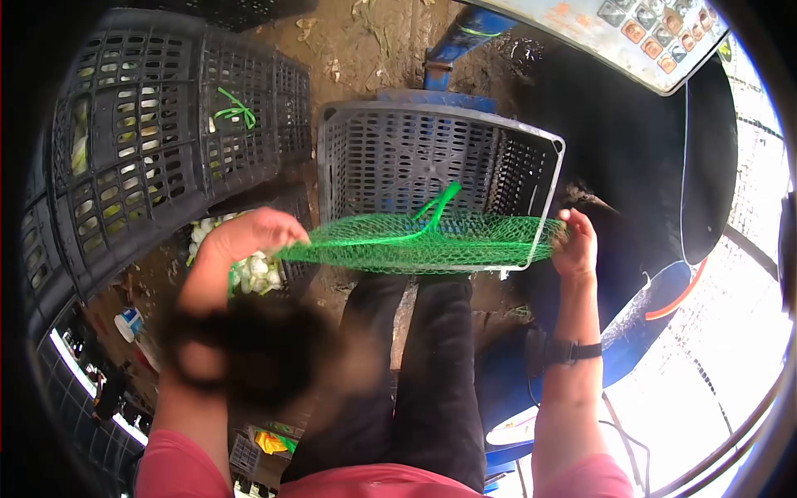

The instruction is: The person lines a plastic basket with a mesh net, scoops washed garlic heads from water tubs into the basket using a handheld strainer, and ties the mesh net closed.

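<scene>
A green mesh net (490,251) is stretched sideways between my two hands, above the near part of a dark plastic crate (398,158). My left hand (264,232) is closed on the net's left end. At the crate's right near corner, my right hand (577,242) grips the other end, fingers curled upward. A green strip (440,203) stands up from the middle of the net. The crate's floor and slotted walls show behind the mesh.
Black slotted crates (133,141) with pale vegetables inside stand at the left; a green tie (237,109) lies on one. More pale vegetables (259,272) are under my left hand. A scale panel (631,33) is at top right, near a blue post (457,50).
</scene>
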A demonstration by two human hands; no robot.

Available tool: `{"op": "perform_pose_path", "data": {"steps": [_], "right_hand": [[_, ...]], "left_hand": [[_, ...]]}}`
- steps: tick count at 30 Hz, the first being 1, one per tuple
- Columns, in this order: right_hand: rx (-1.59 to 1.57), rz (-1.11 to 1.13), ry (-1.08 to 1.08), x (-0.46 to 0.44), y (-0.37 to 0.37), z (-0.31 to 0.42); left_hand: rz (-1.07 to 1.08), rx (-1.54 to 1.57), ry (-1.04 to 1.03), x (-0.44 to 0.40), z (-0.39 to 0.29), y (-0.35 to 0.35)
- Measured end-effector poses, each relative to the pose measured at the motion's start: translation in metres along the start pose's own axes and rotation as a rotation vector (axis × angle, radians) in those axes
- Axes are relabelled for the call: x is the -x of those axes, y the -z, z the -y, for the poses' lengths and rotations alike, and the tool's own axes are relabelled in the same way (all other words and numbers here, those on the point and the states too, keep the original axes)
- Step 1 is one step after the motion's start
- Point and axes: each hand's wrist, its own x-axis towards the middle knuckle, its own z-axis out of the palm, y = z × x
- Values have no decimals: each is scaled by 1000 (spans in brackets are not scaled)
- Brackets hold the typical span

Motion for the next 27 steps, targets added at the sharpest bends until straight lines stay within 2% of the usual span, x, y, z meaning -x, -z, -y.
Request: {"op": "perform_pose_path", "data": {"steps": [1, 2, 3, 4, 5, 6, 7, 9, 10, 11, 13, 14, 15, 17, 18, 21, 22, 24, 26, 27], "right_hand": [[129, -23, 42, -2, -5, 1], [217, 89, -26, 1, -10, 6], [215, 92, -33, -1, -9, 6], [316, 200, 22, -2, -7, 7], [419, 308, 79, -2, -4, 9], [569, 439, 55, 2, 0, 16], [684, 579, 10, 13, -8, 24], [957, 700, 61, 19, -7, 21], [1195, 741, 190, 19, -4, 21], [1192, 754, 188, 13, 5, 25], [900, 562, -260, 0, 24, 35], [683, 460, -218, 1, 25, 33], [682, 467, -215, -4, 32, 30], [98, 328, -151, -19, 53, 19], [-71, 534, -254, -25, 63, 24], [-208, 530, -152, -6, 38, 25], [-221, 381, -102, -7, 34, 21], [-159, 377, -104, -2, 28, 25], [-116, 288, -88, -9, 27, 23], [-141, 341, -70, -20, 33, 20]], "left_hand": [[145, 78, -61, 3, -6, -4], [293, 155, -120, 7, -12, -7], [289, 156, -113, 12, -20, -13], [218, 210, -58, 15, -39, -25], [100, 124, -27, 10, -44, -34], [-15, 41, 13, 6, -49, -43], [-24, 47, 16, 0, -51, -46], [-222, -19, 274, -9, -54, -45], [-293, 132, 230, -14, -38, -44], [-305, 133, 236, -16, -33, -41], [-319, 715, 41, -21, -27, -37], [-313, 945, -48, -24, -25, -36], [-319, 942, -52, -27, -22, -38], [-527, 1191, -227, -32, -49, -55], [-314, 1091, -329, -35, -42, -54], [-469, 670, -93, -41, -57, -72], [-470, 668, -96, -44, -56, -73], [-673, -33, -96, -56, -40, -74], [-752, -216, 15, -65, -16, -53], [-764, -326, 133, -64, -5, -45]]}}
